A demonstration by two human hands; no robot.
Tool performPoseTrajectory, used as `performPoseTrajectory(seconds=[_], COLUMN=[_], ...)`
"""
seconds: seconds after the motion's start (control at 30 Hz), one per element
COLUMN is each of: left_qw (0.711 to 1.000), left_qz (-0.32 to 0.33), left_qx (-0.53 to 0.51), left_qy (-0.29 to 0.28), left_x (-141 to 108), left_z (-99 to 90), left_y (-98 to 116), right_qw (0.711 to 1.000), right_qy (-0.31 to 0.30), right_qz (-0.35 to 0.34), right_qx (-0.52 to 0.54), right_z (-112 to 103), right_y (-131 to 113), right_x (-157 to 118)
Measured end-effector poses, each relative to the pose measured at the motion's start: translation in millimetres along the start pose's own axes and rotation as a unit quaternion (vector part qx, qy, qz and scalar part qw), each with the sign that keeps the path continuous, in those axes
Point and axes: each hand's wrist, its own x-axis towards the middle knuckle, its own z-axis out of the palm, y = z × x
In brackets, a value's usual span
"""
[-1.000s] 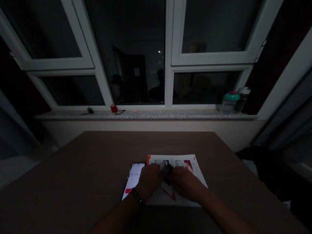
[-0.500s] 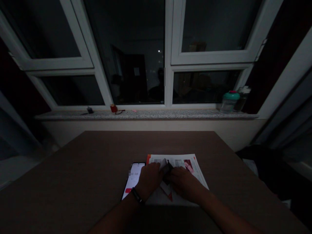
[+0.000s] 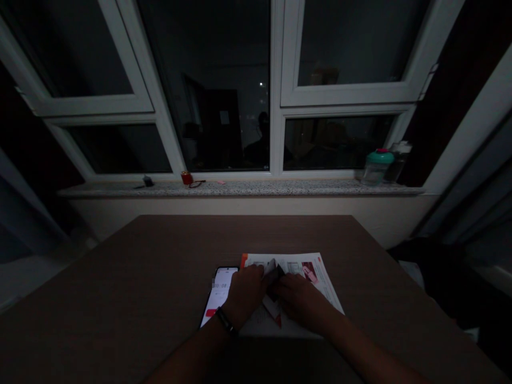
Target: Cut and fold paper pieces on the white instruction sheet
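Observation:
A small folded piece of paper [image 3: 272, 273] with a dark inner side and a red-tipped lower end sits between my hands. My left hand [image 3: 248, 287] is closed on its left side, with a dark band on the wrist. On the right side, my right hand [image 3: 298, 298] has its fingers curled against the same paper. Both hands are above a printed sheet or booklet [image 3: 326, 285] with an orange corner and a pink picture. Dim light and the hands hide the fingertips and part of the folds.
A phone [image 3: 224, 278] with a lit timer screen lies left of the booklet on the brown table [image 3: 160, 277]. On the stone windowsill [image 3: 256, 186] stand a teal-lidded bottle [image 3: 377, 166], a clear bottle [image 3: 399, 160] and a small red jar [image 3: 186, 177].
The folded paper has shifted and turned slightly between my fingers, its red tip moving a little left and up. My hands stay in nearly the same place.

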Motion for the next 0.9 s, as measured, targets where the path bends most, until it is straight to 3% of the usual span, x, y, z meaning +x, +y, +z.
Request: performPoseTrajectory(seconds=[0.23,0.43,0.77,0.9], left_qw=[0.997,0.991,0.978,0.974], left_qz=[0.036,0.058,0.149,0.144], left_qx=[-0.024,-0.065,-0.121,-0.161], left_qy=[0.064,0.106,0.076,0.070], left_x=[-6.8,-14.1,-12.4,-14.1], left_z=[-0.2,-1.7,13.9,12.0], left_y=[7.5,13.0,11.3,13.1], right_qw=[0.998,0.997,0.995,0.992], right_qy=[0.036,0.040,0.044,0.057], right_qz=[0.056,0.057,0.049,0.056], right_qx=[0.011,0.025,0.081,0.101], right_z=[-2.7,-3.0,-9.4,-9.0], right_y=[9.0,11.9,18.2,23.2], right_x=[-1.6,-3.0,-4.5,-6.8])
